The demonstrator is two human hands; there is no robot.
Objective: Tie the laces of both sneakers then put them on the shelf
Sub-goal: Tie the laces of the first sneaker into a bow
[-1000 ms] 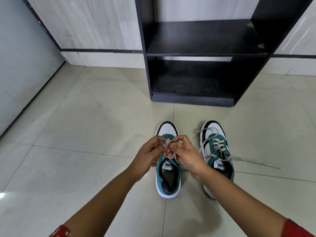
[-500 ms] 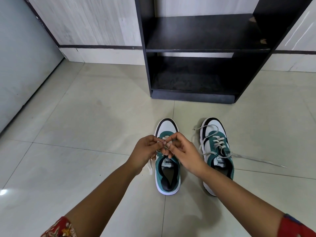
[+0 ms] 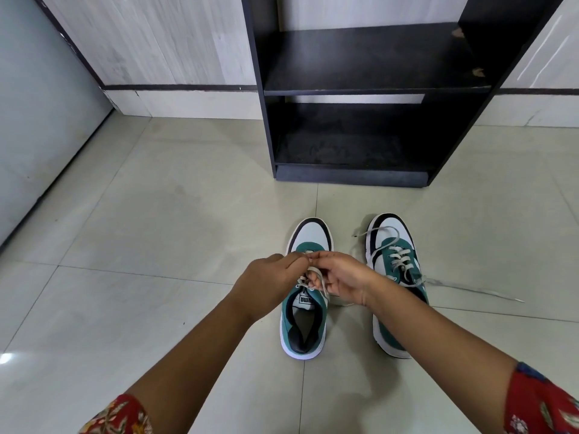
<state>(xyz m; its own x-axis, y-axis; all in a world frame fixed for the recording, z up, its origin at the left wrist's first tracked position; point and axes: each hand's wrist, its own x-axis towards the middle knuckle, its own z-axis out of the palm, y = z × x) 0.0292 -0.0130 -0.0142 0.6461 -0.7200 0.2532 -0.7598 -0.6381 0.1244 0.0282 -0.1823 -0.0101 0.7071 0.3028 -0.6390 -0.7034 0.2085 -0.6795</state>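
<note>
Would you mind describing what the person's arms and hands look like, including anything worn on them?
Both forearms are bare from the elbow down. The left hand and right hand wear no gloves, and no rings, watch or bracelets show. Near each elbow is the edge of a red sleeve with a floral print: the left sleeve shows pale flowers, the right sleeve blue and green ones.

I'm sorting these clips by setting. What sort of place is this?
Probably a room in a home, perhaps an entryway. A low black shelf unit stands against a panelled wall on a glossy tiled floor, and a person ties sneakers in front of it.
</note>
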